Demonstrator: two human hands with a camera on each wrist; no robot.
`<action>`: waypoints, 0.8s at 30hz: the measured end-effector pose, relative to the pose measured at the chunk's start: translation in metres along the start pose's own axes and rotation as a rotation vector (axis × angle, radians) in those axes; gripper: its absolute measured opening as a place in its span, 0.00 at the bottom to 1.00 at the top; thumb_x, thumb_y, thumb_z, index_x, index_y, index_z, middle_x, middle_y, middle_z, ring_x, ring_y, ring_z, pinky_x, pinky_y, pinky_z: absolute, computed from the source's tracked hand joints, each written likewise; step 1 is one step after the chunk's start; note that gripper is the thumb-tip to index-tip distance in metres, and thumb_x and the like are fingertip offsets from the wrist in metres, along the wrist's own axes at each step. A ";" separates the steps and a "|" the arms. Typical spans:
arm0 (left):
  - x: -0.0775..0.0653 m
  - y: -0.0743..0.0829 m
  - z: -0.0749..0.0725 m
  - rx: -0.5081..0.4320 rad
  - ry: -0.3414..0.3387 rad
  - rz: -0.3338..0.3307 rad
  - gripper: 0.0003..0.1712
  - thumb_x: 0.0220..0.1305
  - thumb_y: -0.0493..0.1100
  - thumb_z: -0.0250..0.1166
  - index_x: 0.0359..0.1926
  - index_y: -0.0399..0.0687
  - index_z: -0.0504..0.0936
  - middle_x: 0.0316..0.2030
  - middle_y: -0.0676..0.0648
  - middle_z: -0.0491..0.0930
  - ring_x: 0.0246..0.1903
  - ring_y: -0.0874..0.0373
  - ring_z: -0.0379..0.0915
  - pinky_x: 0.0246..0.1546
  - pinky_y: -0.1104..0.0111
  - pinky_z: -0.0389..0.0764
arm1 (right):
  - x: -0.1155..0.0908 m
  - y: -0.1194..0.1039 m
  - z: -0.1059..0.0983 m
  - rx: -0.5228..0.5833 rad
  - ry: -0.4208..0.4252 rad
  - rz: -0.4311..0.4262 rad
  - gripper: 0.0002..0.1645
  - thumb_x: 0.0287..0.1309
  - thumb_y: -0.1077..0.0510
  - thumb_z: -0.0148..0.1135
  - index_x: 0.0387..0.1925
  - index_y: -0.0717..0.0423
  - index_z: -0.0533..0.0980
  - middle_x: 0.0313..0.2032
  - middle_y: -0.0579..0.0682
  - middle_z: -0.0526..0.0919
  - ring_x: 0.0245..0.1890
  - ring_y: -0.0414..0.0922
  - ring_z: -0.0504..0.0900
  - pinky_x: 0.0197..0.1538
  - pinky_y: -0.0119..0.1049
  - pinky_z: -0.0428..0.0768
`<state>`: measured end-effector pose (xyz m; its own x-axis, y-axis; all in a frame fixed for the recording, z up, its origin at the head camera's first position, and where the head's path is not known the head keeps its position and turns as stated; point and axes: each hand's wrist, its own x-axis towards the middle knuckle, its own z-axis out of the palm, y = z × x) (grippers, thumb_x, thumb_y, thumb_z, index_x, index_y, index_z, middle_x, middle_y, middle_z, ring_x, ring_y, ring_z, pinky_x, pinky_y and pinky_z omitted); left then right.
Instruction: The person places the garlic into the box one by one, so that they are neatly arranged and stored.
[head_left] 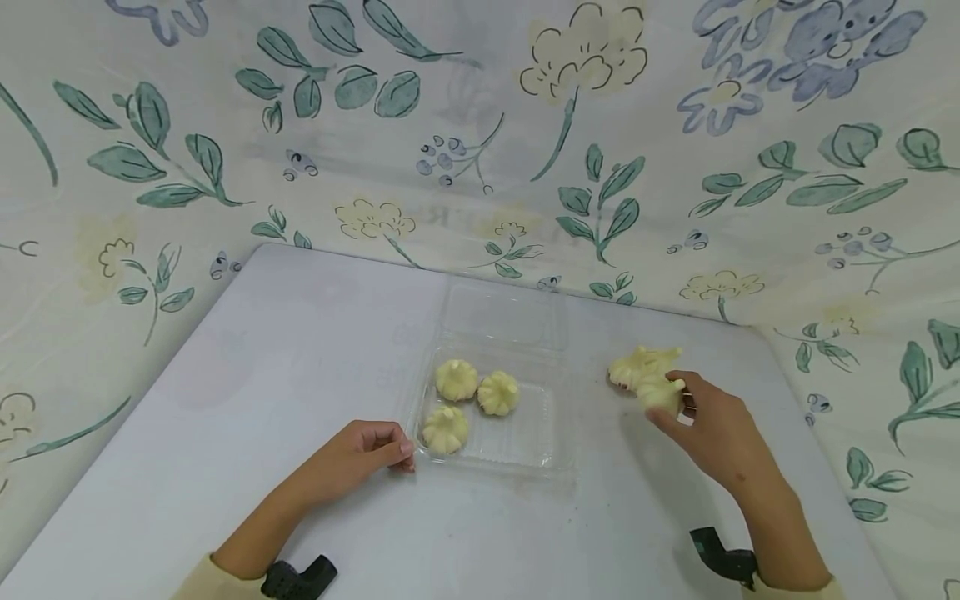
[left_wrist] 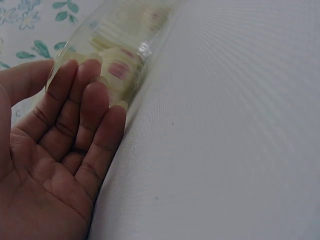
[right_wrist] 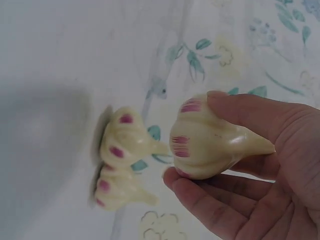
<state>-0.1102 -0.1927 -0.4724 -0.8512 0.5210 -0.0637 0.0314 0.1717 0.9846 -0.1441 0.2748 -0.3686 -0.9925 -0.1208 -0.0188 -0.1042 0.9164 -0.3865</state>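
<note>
My right hand (head_left: 708,429) holds a pale yellow garlic bulb (right_wrist: 205,140) with pink streaks between thumb and fingers, its stem toward the palm. Beyond it, two more garlic bulbs (right_wrist: 127,140) lie side by side on the table; in the head view they overlap the held one. A clear plastic container (head_left: 525,442) sits mid-table, its lid (head_left: 502,317) folded back. Three garlic bulbs (head_left: 456,380) stand in it, stems up, toward the left side. The left hand (head_left: 367,454) rests by the container's near left corner, its loosely bent fingertips (left_wrist: 115,117) right at the wall.
The white table (head_left: 300,333) meets a floral-patterned cloth (head_left: 480,167) at the back and sides. Black wrist straps (head_left: 300,579) show at both forearms.
</note>
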 end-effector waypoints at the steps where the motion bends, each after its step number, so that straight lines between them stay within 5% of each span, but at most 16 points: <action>1: 0.000 0.000 0.000 0.001 0.000 0.001 0.13 0.79 0.42 0.60 0.39 0.39 0.85 0.37 0.44 0.86 0.41 0.54 0.82 0.48 0.66 0.82 | -0.001 -0.004 0.000 -0.003 -0.002 -0.007 0.39 0.65 0.49 0.73 0.66 0.68 0.71 0.54 0.69 0.83 0.52 0.65 0.85 0.50 0.59 0.84; 24: 0.000 -0.003 0.000 -0.010 -0.004 -0.003 0.14 0.79 0.45 0.60 0.39 0.40 0.85 0.37 0.45 0.86 0.40 0.53 0.82 0.47 0.66 0.83 | -0.009 -0.069 0.027 -0.009 -0.053 -0.159 0.34 0.61 0.51 0.77 0.64 0.59 0.76 0.44 0.49 0.84 0.43 0.48 0.81 0.43 0.46 0.83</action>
<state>-0.1106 -0.1930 -0.4757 -0.8491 0.5240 -0.0670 0.0236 0.1644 0.9861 -0.1266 0.2025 -0.3669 -0.9587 -0.2842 -0.0065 -0.2605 0.8874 -0.3803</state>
